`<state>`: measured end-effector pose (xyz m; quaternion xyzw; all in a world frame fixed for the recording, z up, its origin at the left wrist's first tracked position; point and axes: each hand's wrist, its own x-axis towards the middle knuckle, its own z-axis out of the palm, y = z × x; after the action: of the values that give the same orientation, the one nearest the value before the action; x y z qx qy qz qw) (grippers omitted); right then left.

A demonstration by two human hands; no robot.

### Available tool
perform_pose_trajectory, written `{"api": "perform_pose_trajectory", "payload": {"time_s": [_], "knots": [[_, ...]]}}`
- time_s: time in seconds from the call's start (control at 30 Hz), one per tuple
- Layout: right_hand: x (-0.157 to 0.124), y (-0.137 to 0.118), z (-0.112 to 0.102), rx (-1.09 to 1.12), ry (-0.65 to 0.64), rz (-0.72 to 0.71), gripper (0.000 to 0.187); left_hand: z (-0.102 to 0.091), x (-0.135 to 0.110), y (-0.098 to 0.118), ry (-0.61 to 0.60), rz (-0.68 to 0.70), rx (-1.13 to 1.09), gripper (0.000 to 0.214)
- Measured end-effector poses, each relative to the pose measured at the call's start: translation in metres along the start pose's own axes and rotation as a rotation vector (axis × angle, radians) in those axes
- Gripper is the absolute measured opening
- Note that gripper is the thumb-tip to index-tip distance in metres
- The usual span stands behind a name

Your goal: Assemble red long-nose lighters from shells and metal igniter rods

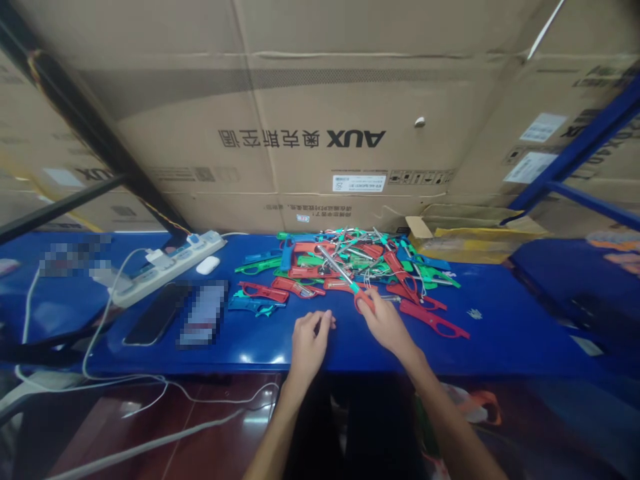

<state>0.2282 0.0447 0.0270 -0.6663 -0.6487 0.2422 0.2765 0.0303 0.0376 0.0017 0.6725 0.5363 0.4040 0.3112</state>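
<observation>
A heap of red, green and blue plastic handle parts with metal rods (360,263) lies on the blue table (500,333). My right hand (385,323) is closed on a red handled piece with a long metal rod (345,280) that points up and left over the heap. My left hand (310,340) rests on the table just left of it, fingers loosely curled, nothing visible in it. A red part (434,319) lies to the right of my right hand, and red and blue parts (260,299) lie to the left.
A white power strip (165,267) with plugged cables, a white earbud case (207,265) and a dark phone (155,313) sit at the table's left. Large cardboard boxes (320,133) stand behind the table. A yellow bag (470,243) lies at the back right.
</observation>
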Motion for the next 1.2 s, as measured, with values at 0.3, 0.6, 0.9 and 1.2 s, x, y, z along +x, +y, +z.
{"api": "perform_pose_trajectory", "payload": {"time_s": [0.3,0.6,0.9,1.2], "knots": [[0.002,0.016,-0.048,-0.027,0.119,0.023,0.032,-0.001,0.000,0.001,-0.010,-0.002,0.017,0.044],[0.075,0.100,-0.260,-0.606,0.387,-0.176,0.027,0.000,0.002,-0.002,-0.026,0.024,0.041,0.043],[0.138,0.120,-0.311,-0.637,0.349,-0.178,0.037,0.002,0.000,0.000,-0.059,0.039,0.055,0.042],[0.046,0.075,-0.198,-0.481,0.425,-0.365,0.035,-0.019,-0.016,0.022,-0.489,0.031,-0.215,0.041]]}}
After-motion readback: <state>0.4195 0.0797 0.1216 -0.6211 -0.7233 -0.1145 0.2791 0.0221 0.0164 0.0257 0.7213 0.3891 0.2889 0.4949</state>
